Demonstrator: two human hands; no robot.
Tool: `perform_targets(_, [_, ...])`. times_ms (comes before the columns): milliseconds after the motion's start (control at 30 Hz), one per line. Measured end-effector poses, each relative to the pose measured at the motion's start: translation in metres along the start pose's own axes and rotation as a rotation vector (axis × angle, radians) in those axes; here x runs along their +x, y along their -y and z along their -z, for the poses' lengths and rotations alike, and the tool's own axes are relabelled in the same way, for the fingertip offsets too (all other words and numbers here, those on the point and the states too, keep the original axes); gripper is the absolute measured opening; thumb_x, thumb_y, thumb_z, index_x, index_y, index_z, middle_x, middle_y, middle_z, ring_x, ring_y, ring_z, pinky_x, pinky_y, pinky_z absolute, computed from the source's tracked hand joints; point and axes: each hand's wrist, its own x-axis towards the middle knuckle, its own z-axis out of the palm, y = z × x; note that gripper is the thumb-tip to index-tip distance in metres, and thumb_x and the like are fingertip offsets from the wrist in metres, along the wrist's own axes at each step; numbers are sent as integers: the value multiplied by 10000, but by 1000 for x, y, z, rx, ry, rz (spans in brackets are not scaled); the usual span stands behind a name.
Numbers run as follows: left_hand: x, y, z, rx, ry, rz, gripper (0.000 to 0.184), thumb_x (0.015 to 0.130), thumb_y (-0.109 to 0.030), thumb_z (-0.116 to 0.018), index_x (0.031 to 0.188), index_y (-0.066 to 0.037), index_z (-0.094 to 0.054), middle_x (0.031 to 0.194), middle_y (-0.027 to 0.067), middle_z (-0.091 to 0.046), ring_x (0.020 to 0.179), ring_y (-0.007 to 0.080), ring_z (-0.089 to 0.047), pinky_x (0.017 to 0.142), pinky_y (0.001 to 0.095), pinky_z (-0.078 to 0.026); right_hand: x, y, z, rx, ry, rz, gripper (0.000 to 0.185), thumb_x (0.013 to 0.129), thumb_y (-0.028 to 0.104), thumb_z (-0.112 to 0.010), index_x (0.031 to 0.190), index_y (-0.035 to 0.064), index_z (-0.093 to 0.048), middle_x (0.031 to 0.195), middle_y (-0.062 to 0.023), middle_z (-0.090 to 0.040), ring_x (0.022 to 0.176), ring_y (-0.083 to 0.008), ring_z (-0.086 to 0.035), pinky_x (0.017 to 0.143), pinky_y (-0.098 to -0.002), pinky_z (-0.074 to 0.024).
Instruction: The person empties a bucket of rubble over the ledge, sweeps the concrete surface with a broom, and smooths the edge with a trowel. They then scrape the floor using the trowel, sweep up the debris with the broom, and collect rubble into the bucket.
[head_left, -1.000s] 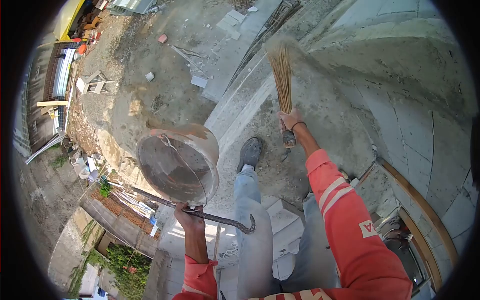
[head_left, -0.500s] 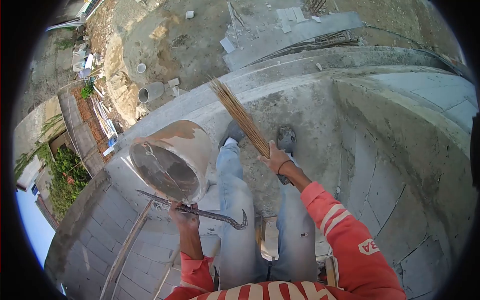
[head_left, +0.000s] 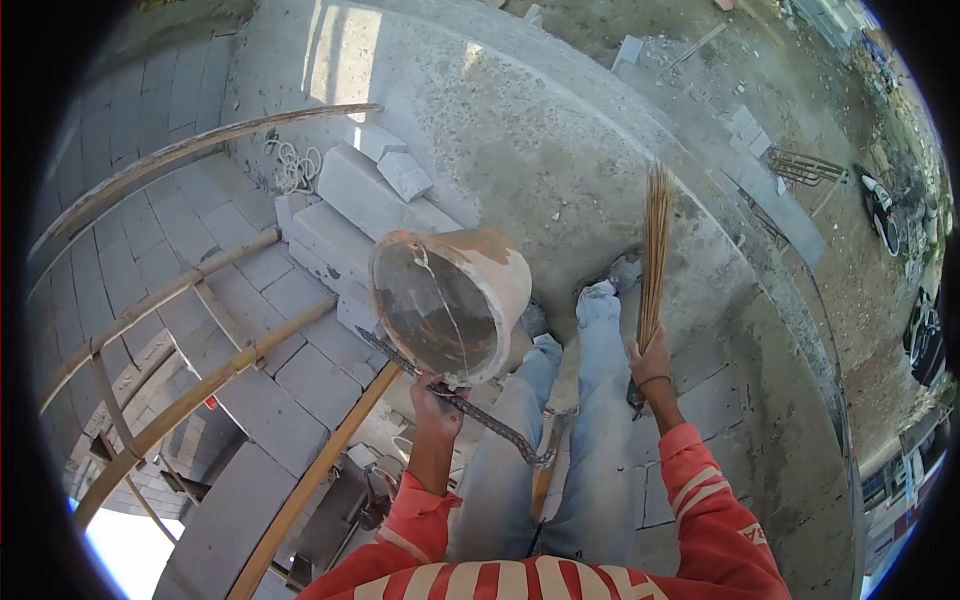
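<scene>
My left hand (head_left: 437, 408) is closed at the lower rim of a mortar-stained bucket (head_left: 508, 265), which is tipped on its side with its mouth toward me. A wire handle hangs across the mouth. Along the same hand runs a dark ribbed steel bar (head_left: 500, 430) with a hooked end, apparently gripped together with the rim. My right hand (head_left: 652, 362) is wrapped round the lower end of a stick broom (head_left: 655, 240), its bristles pointing away from me. A dark end, seemingly its handle, shows below that fist.
Pale blocks (head_left: 370, 185) are stacked beyond the bucket, near a coiled rope (head_left: 292, 165). Wooden poles (head_left: 205, 385) span an opening at left. A curved concrete ledge edge (head_left: 700, 190) drops to lower ground, where motorbikes (head_left: 880, 215) stand at right.
My view has turned left, bringing the block stack and poles in. Both hands keep their holds; the broom now stands more upright and the bucket appears further right.
</scene>
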Motion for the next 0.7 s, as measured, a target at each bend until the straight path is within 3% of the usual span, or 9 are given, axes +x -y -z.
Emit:
perform_targets(133, [26,37,87,-164,-128,69,185,762,-223,-561,876,-99,-484,907,63,-504,827,269,-557,682,420,-513,4,53,-70,-369,639,391,726,798,316,-655,1395,122,-290,963,-267,-629,887,-470,-597,808,-514,-470])
perform_targets(200, [41,56,112,-239,-167,87,190,756,-215,-566,880,-93,-486,913,67,-502,833,273,-555,696,422,-518,29,80,-97,-580,798,529,719,781,292,-681,1394,162,-329,1003,-245,-632,917,-451,-599,825,-510,-469])
perform_targets(267, [50,71,151,-301,-225,92,196,751,-206,-571,883,-87,-488,918,70,-501,840,276,-553,709,423,-523,74,66,-124,-514,604,444,698,769,300,-705,1370,179,-371,1036,-224,-636,955,-411,-610,828,-496,-481])
perform_targets(300, [58,83,171,-329,-242,119,206,748,-203,-571,891,-79,-488,934,77,-508,855,280,-557,720,424,-526,91,58,-121,-335,382,429,666,780,241,-702,1363,181,-386,1041,-216,-638,948,-406,-612,819,-486,-485])
perform_targets(400, [88,114,213,-409,-263,183,224,747,-202,-568,911,-68,-493,960,90,-520,880,287,-564,732,426,-530,41,70,-95,-341,-33,346,648,808,155,-665,1378,162,-358,954,-222,-654,846,-421,-628,761,-498,-493])
perform_targets(467, [104,135,238,-472,-283,210,233,750,-204,-564,924,-64,-498,970,96,-526,890,290,-567,732,426,-532,-5,106,-77,121,-44,-208,680,811,175,-654,1404,193,-321,894,-224,-659,777,-427,-630,713,-510,-498])
perform_targets(533, [129,148,263,-491,-381,359,243,753,-201,-552,949,-62,-513,985,101,-542,881,288,-577,740,419,-534,-28,79,-84,-28,125,-173,698,812,213,-650,1418,216,-305,817,-214,-661,725,-426,-633,682,-498,-511])
perform_targets(600, [160,162,282,-535,-348,331,257,750,-196,-547,966,-60,-520,988,107,-553,857,287,-585,731,409,-538,-55,59,-101,-513,266,444,693,804,253,-655,1413,239,-324,799,-200,-659,758,-414,-641,719,-490,-514])
perform_targets(700, [204,181,299,-561,-379,301,261,808,-222,-537,964,-56,-410,1036,205,-518,874,349,-593,775,456,-546,-65,80,-165,-828,647,548,686,790,283,-666,1397,267,-347,872,-204,-653,863,-408,-629,790,-491,-500])
